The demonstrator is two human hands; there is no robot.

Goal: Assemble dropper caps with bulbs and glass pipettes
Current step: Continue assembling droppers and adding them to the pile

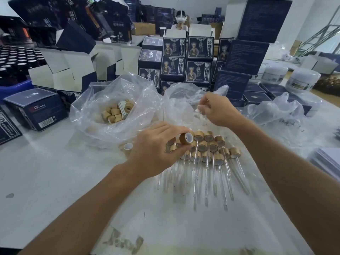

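Observation:
My left hand [158, 146] pinches a bamboo-coloured dropper cap [186, 138] between thumb and fingertips, its white-lined opening facing me. My right hand [215, 111] is raised over a clear bag [182, 107] and pinches a small white bulb [199, 109]. Below both hands lies a pile of several assembled droppers [211, 155], bamboo caps at the top and glass pipettes pointing toward me. One loose cap [128, 147] lies left of my left hand. A clear bag [86, 111] at the left holds several loose caps [117, 112].
The white table [46, 181] carries stacks of dark blue product boxes [185, 59] behind the bags, open white-lined cartons [60, 70] at the left, white jars [303, 80] at the right and crumpled plastic [276, 113]. Another person sits far behind.

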